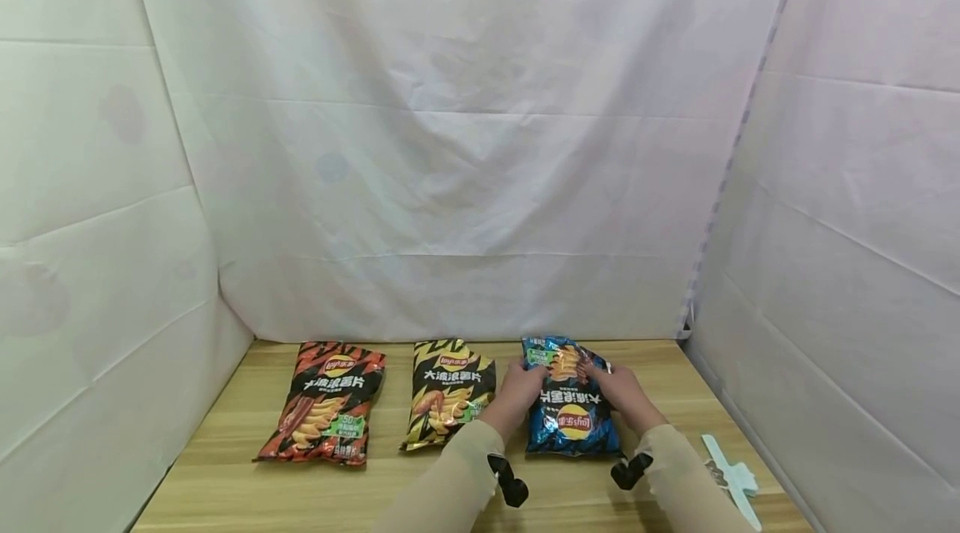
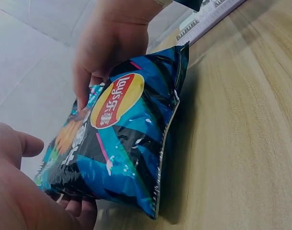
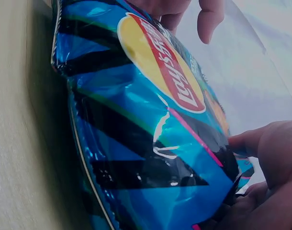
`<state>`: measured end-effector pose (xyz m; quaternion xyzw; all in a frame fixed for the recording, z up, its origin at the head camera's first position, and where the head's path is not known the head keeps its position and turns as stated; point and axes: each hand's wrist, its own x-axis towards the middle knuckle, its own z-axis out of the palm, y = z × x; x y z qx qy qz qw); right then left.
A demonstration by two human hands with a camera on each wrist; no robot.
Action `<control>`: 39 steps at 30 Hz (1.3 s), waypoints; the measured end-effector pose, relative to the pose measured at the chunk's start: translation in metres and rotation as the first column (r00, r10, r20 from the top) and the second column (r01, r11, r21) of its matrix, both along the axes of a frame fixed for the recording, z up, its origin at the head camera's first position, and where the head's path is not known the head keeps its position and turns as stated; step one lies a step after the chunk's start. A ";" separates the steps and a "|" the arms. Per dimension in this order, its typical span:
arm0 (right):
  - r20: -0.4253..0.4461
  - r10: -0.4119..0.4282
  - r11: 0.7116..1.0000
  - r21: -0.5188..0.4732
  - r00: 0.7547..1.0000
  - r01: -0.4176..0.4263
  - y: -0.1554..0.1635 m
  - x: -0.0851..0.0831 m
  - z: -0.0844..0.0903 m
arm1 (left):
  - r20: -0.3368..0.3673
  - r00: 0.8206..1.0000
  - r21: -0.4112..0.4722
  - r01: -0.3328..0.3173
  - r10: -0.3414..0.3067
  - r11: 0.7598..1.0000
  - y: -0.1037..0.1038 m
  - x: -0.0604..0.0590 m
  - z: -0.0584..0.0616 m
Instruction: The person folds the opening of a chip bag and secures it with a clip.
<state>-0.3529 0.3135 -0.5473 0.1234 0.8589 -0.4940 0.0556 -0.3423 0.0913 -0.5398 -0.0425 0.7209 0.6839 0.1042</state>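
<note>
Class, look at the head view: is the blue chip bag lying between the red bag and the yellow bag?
No. The blue chip bag lies rightmost, beside the yellow bag; the red bag lies leftmost.

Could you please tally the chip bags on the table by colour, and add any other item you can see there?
Red chip bag: 1
Yellow chip bag: 1
Blue chip bag: 1, held at its sides by the left hand and the right hand
White clip: 1
Total: 4 things, 3 of them chip bags

Blue-and-black striped crisp bag point(image 1: 570, 408) with red-yellow logo, beside yellow-black bag point(image 1: 448, 393) and red-black bag point(image 1: 325, 414)
</note>
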 end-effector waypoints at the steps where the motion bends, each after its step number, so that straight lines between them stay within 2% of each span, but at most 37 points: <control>1: -0.002 -0.004 1.000 -0.012 1.000 0.004 -0.001 0.001 0.001 | -0.003 1.000 0.003 0.001 -0.001 1.000 0.000 0.000 0.000; 9: -0.069 -0.014 0.999 -0.049 0.998 0.011 -0.006 0.004 0.005 | 0.005 1.000 0.009 -0.026 0.026 1.000 0.000 -0.001 0.002; 17: -0.137 -0.052 0.994 -0.100 0.989 0.038 -0.008 0.003 0.006 | 0.015 1.000 0.015 -0.020 0.020 1.000 0.000 -0.001 0.001; 24: -0.132 -0.050 0.991 -0.128 0.990 0.033 -0.009 0.006 0.006 | 0.002 1.000 0.013 -0.005 0.005 1.000 -0.001 -0.002 -0.002; 30: -0.134 -0.056 0.989 -0.140 0.989 0.037 -0.007 0.006 0.006 | -0.002 1.000 0.018 -0.018 0.018 1.000 0.000 -0.003 -0.004; 39: -0.164 -0.058 0.986 -0.164 0.985 0.031 -0.005 0.008 0.009 | -0.035 0.999 0.060 -0.019 0.021 0.998 -0.001 -0.002 -0.002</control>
